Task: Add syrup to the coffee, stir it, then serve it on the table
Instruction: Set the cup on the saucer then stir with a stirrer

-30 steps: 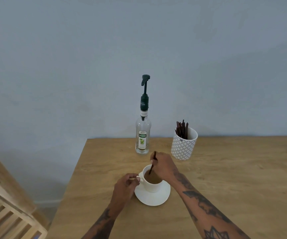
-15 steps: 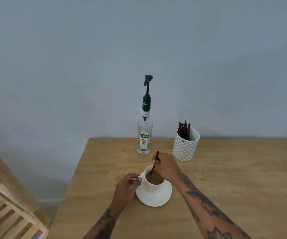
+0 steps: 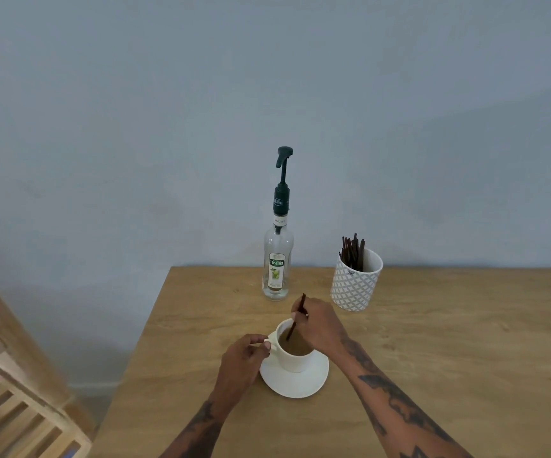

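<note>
Now: white cup (image 3: 295, 357) of coffee (image 3: 295, 345) on white saucer (image 3: 295, 380), near front-left of wooden worktop (image 3: 432, 342). Right hand (image 3: 318, 323) above cup's far rim, fingertips pinching dark stir stick (image 3: 297, 317); stick tilted, lower end in coffee. Left hand (image 3: 242, 361) beside cup, thumb and fingers pinching cup handle (image 3: 271, 344). Syrup bottle (image 3: 278, 259) with green pump upright behind cup, by wall. Patterned white holder (image 3: 355, 282) with more dark sticks right of bottle. Wooden slatted rack (image 3: 12, 408) at lower left.
</note>
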